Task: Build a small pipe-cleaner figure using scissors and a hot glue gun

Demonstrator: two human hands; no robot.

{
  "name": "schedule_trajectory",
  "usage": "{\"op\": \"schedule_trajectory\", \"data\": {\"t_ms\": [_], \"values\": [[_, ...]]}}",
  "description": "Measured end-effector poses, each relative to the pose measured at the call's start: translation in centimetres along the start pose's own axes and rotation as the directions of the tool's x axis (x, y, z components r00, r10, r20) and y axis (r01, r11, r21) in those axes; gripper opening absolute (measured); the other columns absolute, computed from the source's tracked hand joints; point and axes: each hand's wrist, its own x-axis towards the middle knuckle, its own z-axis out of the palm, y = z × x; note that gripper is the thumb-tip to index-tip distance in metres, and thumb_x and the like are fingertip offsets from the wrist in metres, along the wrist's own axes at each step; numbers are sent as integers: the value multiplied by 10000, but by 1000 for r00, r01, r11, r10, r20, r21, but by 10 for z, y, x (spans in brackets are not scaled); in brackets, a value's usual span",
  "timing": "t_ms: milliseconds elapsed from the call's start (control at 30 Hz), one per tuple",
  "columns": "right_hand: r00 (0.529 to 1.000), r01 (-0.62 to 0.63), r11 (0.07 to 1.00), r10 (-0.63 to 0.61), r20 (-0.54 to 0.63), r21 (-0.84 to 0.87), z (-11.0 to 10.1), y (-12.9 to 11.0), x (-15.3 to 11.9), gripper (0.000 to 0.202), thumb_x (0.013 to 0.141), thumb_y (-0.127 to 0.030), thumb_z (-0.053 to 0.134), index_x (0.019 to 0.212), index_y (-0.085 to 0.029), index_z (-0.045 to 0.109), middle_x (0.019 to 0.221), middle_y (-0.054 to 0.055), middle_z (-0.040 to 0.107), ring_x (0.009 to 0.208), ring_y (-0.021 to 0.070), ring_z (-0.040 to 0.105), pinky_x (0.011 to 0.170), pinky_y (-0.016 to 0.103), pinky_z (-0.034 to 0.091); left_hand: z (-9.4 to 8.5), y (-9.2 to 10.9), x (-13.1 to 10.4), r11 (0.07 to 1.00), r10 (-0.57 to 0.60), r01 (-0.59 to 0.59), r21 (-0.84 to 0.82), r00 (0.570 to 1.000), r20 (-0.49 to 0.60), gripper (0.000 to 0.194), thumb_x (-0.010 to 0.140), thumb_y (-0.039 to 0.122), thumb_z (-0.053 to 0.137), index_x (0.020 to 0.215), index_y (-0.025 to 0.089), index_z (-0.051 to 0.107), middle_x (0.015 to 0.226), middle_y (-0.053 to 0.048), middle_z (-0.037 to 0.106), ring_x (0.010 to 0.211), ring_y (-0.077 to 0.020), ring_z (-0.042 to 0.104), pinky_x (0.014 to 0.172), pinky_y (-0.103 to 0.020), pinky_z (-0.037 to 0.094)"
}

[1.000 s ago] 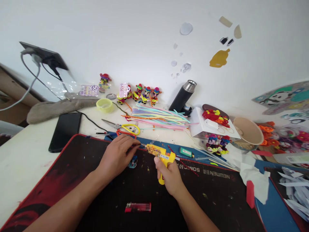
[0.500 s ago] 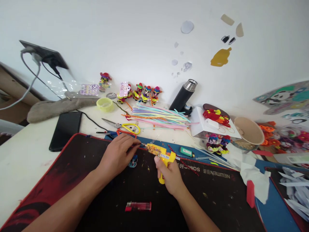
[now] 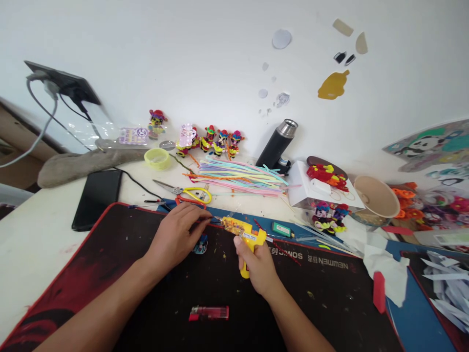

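My right hand (image 3: 257, 266) is wrapped round the handle of a yellow hot glue gun (image 3: 240, 231), whose nozzle points left. At the nozzle tip, the fingers of my left hand (image 3: 179, 232) are pinched together; what they hold is too small and dark to name. A small blue piece (image 3: 200, 244) lies on the dark mat (image 3: 164, 313), just under my left fingers and partly covered by them. Nearer to me, a red see-through lighter (image 3: 209, 313) rests on the mat.
Behind my hands lie yellow-and-orange-handled scissors (image 3: 196, 194) and a bundle of pastel pipe cleaners (image 3: 242, 177). Small colourful figures (image 3: 221, 143) stand along the wall beside a black thermos (image 3: 277, 144). A phone (image 3: 98, 199) is at left, a beige bowl (image 3: 377, 197) at right.
The view has shifted very slightly. Both hands and the glue gun stay in nearly the same place, with the nozzle still at my left fingertips.
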Motion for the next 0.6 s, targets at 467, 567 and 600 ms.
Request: {"op": "schedule_trajectory", "data": {"t_ms": [467,567,600], "values": [[1000,-23,998,24,-17,54,1,-3,0,676,846,-831,627,575,-219,533,433,-28,470,419,111,447,464,247,385,0,-2,-2,993,-95,95,-72,995,9,155,1040,299,615,1006,218,742,955,-58,773,932,-239,711,868,-376,570],[999,-42,997,43,-8,58,1,-5,-1,672,837,-831,633,575,-222,527,433,-28,467,416,114,452,449,241,384,1,-1,-2,991,-106,106,-82,994,11,148,1035,298,618,1007,225,743,959,-55,777,936,-241,712,879,-383,571],[999,-41,998,42,-9,56,0,-5,-1,670,842,-823,634,568,-222,526,433,-24,471,420,117,461,449,241,388,1,-1,-2,991,-108,109,-84,994,13,147,1034,301,619,1007,228,744,957,-54,778,935,-242,714,882,-386,571]]}}
